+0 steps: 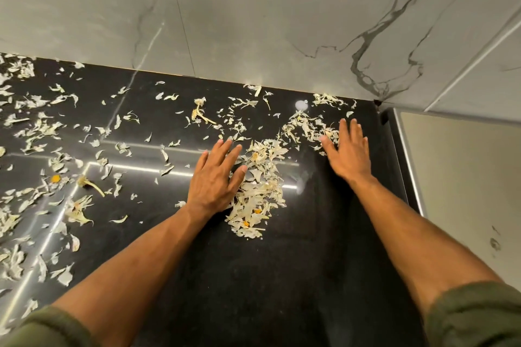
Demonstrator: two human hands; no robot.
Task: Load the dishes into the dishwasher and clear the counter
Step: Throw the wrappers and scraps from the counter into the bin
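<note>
A pale grey marble wall (pixel 253 14) with dark veins rose behind the far edge of the table (pixel 253 276), whose top was black polished stone. A thin vertical seam ran down the wall left of its middle. Bright strips of ceiling light were mirrored in the glossy top as straight lines meeting at a right angle. Beyond the table's right edge stood a metal-trimmed beige panel (pixel 465 177), and a second wall (pixel 485 70) met the first at the far right corner.

Single head-worn view, looking steeply down, close over black counter (pixel 282 276), facing marble wall (pixel 253 14)
</note>
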